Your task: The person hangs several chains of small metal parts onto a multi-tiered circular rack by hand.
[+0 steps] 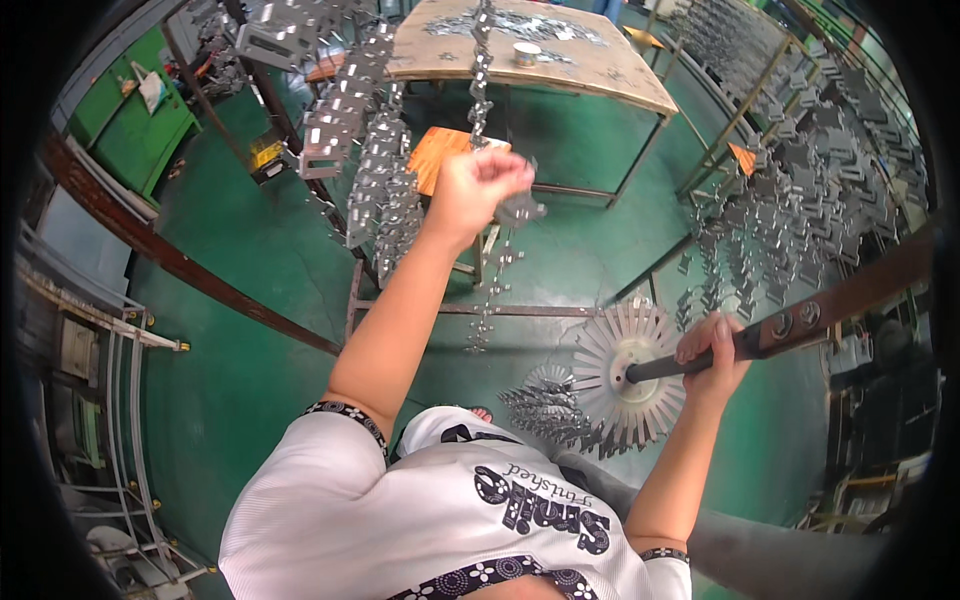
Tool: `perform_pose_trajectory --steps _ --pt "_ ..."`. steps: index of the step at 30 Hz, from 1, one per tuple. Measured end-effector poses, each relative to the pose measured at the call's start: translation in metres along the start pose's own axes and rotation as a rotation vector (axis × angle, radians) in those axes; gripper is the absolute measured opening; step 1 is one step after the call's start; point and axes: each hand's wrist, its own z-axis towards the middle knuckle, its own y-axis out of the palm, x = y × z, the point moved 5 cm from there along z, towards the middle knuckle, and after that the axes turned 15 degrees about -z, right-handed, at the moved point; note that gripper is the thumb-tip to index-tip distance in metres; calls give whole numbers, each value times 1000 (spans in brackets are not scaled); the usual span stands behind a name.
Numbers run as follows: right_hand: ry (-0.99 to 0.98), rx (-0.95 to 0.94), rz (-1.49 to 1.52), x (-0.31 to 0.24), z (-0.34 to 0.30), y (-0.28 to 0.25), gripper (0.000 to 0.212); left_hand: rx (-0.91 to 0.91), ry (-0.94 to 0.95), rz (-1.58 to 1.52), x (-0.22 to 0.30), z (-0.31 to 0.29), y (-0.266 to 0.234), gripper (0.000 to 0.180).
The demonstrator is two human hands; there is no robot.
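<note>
Overall, two bare hands are at work among hanging metal pieces, too many to count. The left hand (488, 180) is blurred, its fingers curled narrow, with one grey metal piece (521, 209) right beneath them; I cannot tell whether it is gripped. That piece is beside one hanging strand (482, 60) in the middle. The right hand (715, 358) is wrapped around one dark bar (655, 369), just beside one round slotted disc (598, 355) at the bar's end. Two bolts show on the thicker brown part (850, 290) of the bar.

Beyond stands one table (430, 68) with a loose pile of flat pieces (530, 27) and one round tin (527, 54). One stool (432, 152) has an orange wooden top. As for writing, the white shirt (330, 500) carries two upside-down printed words, one large and patterned, one small.
</note>
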Motion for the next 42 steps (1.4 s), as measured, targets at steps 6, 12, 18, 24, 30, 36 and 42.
perform_pose_trajectory --steps 6,12,18,24,30,36,42 --pt "-30 -24 -10 -2 -2 -3 34 -261 -313 96 -79 -64 -1 6" --pt "-8 -24 111 0 -2 -7 29 -424 -512 -44 -126 -116 9 7" --pt "-6 -24 126 -1 -2 -10 31 -589 -537 -5 -134 -136 27 9" --pt "-4 -38 146 0 -2 -11 33 -684 -506 40 -138 -143 33 9" --pt "-12 -41 141 3 -2 -10 33 -708 -476 112 -139 -142 36 9" --pt "1 -39 157 3 -2 -12 31 -760 -464 133 -142 -142 38 10" --pt "61 5 99 9 -3 -7 33 -766 -469 229 -127 -131 34 10"
